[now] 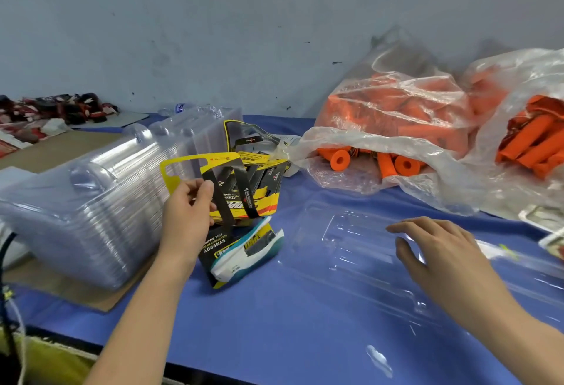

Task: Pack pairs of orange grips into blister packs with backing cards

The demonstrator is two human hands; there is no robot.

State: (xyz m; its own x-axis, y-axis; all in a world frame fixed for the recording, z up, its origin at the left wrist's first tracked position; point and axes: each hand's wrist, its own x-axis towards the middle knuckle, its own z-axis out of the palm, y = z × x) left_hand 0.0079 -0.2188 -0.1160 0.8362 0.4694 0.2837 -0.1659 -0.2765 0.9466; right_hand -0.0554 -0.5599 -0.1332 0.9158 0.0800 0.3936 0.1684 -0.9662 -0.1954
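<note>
The left hand (186,216) pinches a yellow-and-black cut-out backing card (195,159) above the card pile (262,180). The right hand (433,247), fingers relaxed and spread, lies over a clear plastic blister pack (351,232) on the blue bench (274,323). At one o'clock from it, orange tubular grips (340,160) spill from a clear plastic bag (396,103).

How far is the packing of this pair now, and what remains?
Done: one clear blister pack lies open on the blue table, under the open right hand. In hand: the left hand pinches one backing card. Left: no orange grips are in the pack; they lie in the plastic bag. Card, grips and closing remain.
</note>
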